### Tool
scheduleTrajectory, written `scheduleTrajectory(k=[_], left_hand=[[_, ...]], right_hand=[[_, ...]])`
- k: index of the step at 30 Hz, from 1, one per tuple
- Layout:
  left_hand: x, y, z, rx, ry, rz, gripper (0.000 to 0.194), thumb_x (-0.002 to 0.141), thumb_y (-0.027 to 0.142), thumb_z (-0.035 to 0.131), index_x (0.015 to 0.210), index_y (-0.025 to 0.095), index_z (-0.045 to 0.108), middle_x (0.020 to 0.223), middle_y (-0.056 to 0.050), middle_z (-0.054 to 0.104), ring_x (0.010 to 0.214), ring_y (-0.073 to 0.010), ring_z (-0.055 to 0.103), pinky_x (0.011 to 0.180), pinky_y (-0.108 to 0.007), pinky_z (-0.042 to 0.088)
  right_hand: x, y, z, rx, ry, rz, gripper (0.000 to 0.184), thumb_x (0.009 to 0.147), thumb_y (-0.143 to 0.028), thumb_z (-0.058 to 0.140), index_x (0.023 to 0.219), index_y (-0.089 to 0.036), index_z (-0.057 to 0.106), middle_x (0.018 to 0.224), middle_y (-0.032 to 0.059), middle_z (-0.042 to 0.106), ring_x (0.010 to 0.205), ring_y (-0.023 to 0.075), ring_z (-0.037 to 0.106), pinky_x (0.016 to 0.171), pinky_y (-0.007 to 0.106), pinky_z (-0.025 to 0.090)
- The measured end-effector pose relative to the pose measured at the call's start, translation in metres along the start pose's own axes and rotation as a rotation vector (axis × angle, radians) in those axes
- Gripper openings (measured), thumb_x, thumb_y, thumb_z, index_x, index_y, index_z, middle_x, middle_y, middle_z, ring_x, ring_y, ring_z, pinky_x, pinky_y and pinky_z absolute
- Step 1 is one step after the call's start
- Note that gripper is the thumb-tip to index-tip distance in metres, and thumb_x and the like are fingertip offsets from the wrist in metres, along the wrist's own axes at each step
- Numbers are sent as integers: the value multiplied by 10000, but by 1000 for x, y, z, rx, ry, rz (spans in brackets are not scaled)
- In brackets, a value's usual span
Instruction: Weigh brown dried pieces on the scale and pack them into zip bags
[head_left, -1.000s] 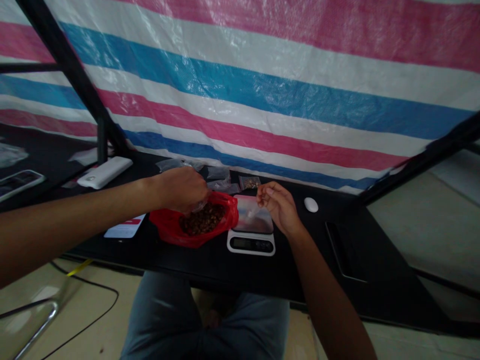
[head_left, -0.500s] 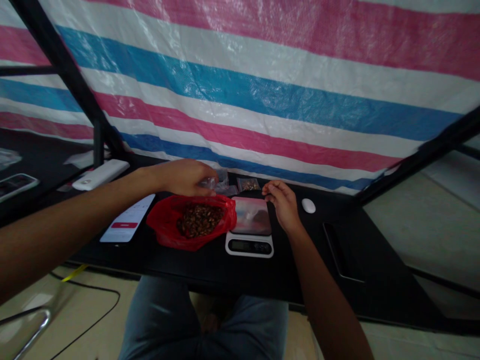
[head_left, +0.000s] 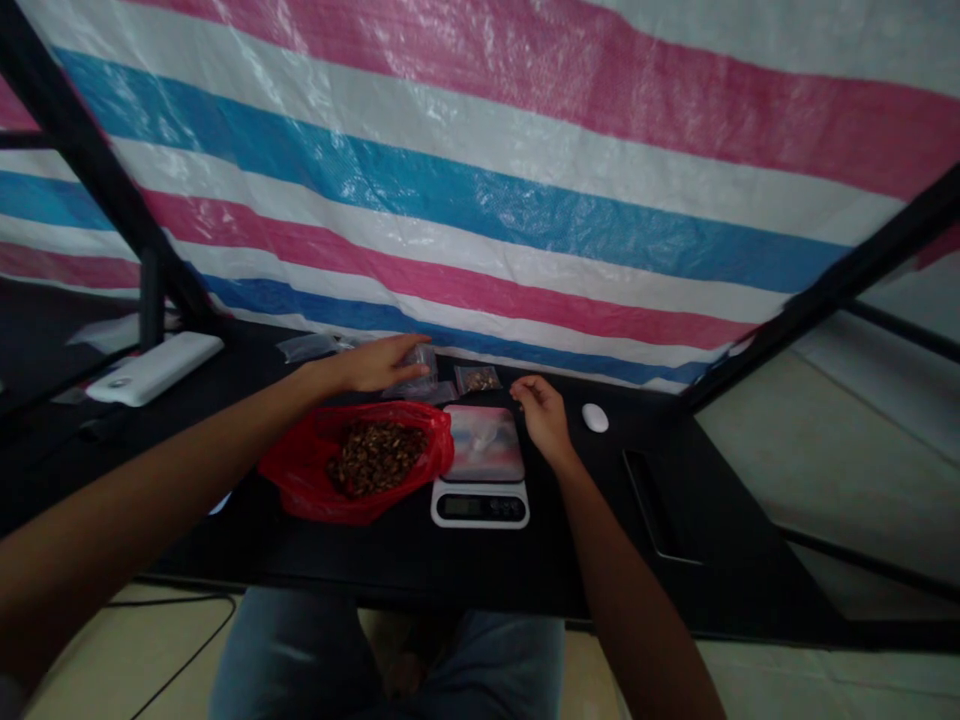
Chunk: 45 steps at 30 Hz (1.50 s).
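My left hand (head_left: 379, 364) reaches over a small pile of clear plastic bags (head_left: 427, 372) at the back of the table, fingers stretched out and apart, touching or just above them. To the right of that pile lies a small clear bag (head_left: 478, 380) with brown pieces in it. My right hand (head_left: 543, 412) is beside the back right corner of a white kitchen scale (head_left: 480, 508), its fingers curled in a pinch; what they hold, if anything, is too small to make out. Left of the scale, touching it, an open red plastic bag (head_left: 296, 478) holds many brown nuts or seeds (head_left: 379, 455).
A white oval object (head_left: 595, 418) and a dark phone-like device (head_left: 660, 508) lie right of my right hand. On the left is a long white device (head_left: 156, 369). My left forearm covers most of a lit phone (head_left: 220, 503). Striped sheeting (head_left: 480, 230) hangs behind the table.
The view has turned slightly right, so things appear further left. My left hand's fingers have straightened over the clear bags. My right hand keeps its pinch beside the scale.
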<state>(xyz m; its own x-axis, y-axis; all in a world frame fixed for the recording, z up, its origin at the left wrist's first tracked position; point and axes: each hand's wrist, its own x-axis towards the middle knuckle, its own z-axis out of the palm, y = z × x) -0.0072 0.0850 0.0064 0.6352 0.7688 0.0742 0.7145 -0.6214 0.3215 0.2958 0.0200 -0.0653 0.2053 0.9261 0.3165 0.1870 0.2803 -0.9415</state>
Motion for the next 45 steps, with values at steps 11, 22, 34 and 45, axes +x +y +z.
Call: scheduleTrajectory(k=[11,22,34,45], left_hand=[[74,38,15,34,-132,-112,377,921,367,571,1079,116,804,1100,-163,798,1018,-284,725,921,-334,523],[105,49,42,-253,-259,-444,292,826,242,712,1042,60,788,859,-97,783,718,-175,687,626,-229,488],[109,69,46,-746,-166,-494,400,977,325,696,1323,140,617,1274,-124,671,1079,-244,688,918,-439,608],[59,107,15,-1190,52,-142,399,762,91,851,1106,129,654,806,3,743,717,-117,729,764,-280,613]], right_hand=[[1,6,-2,-77,-2,-65,183,827,-386,647,831,-210,696,816,23,702,787,200,621,798,341,480],[0,1,-3,-139,-2,-123,230,837,-431,608,817,-209,665,820,38,715,793,208,632,794,340,499],[0,1,-3,-111,14,-121,215,818,-411,622,821,-200,669,815,33,693,779,198,625,809,348,496],[-19,-36,10,100,-61,-170,303,868,-488,728,811,-217,605,741,-3,626,680,149,583,626,271,469]])
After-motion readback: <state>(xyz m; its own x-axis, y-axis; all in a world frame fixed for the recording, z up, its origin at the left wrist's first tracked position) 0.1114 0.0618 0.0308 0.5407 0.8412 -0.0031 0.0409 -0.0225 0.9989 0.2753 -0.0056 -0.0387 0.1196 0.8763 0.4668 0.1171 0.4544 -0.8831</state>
